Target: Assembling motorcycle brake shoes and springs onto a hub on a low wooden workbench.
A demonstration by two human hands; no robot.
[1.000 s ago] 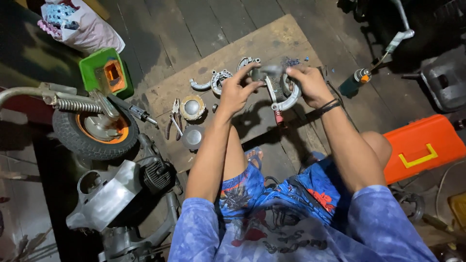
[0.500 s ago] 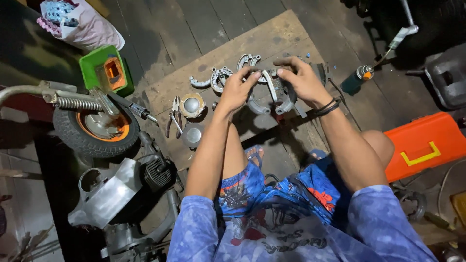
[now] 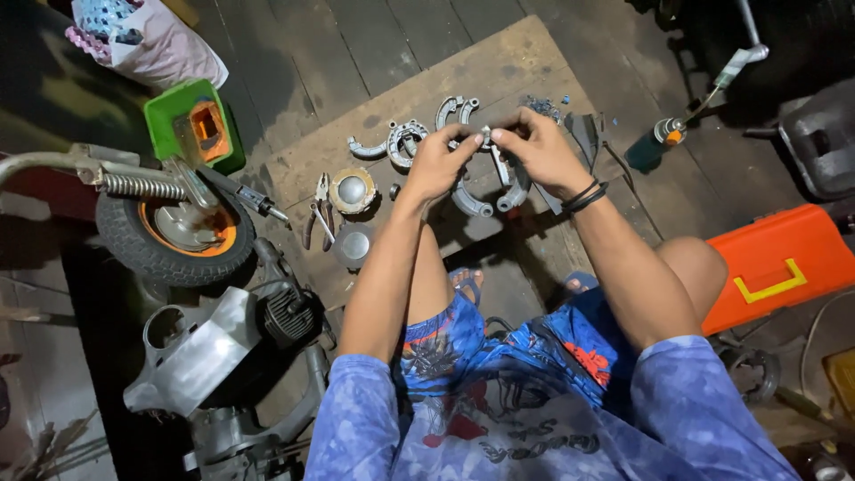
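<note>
Squatting over the wooden board point(image 3: 499, 62), I pinch a pair of curved brake shoes point(image 3: 485, 191) between my closed left hand point(image 3: 436, 160) and right hand point(image 3: 539, 147), keeping both grips level so their spring stays seated.

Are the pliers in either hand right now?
No, the pliers lie on the wooden board beside the round metal cap, apart from both hands.

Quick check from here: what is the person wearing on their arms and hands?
Both hands, left hand and right hand, are bare, no gloves. Dark bands circle the right wrist. Blue-and-white tie-dye sleeves cover only the upper arms; the forearms are bare.
</note>
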